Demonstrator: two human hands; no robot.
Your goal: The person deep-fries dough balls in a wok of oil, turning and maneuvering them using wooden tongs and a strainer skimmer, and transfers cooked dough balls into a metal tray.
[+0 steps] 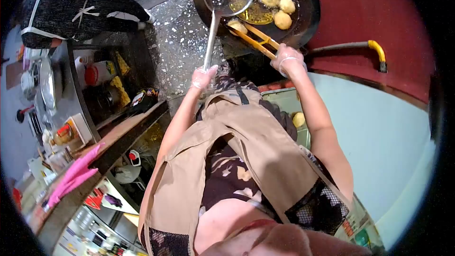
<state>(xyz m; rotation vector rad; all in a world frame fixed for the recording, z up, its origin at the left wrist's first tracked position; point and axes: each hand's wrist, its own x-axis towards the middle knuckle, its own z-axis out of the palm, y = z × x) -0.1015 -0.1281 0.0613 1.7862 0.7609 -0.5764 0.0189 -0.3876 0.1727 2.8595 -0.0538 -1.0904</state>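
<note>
My left hand, in a clear plastic glove, is closed around the metal handle of a round skimmer. The skimmer's head lies over the left part of a dark frying pan, above several pale golden fried balls. My right hand, also gloved, grips a pair of tongs with long yellowish-brown arms. One ball is at the tongs' tips by the pan's near edge; I cannot tell if it is pinched. More balls sit in bubbling oil to the right.
A dark red surface with a yellow-tipped handle stands right of the pan. A pale panel is below it. Shelves with kitchenware and a pink glove are on the left. Another person in dark clothes stands at upper left.
</note>
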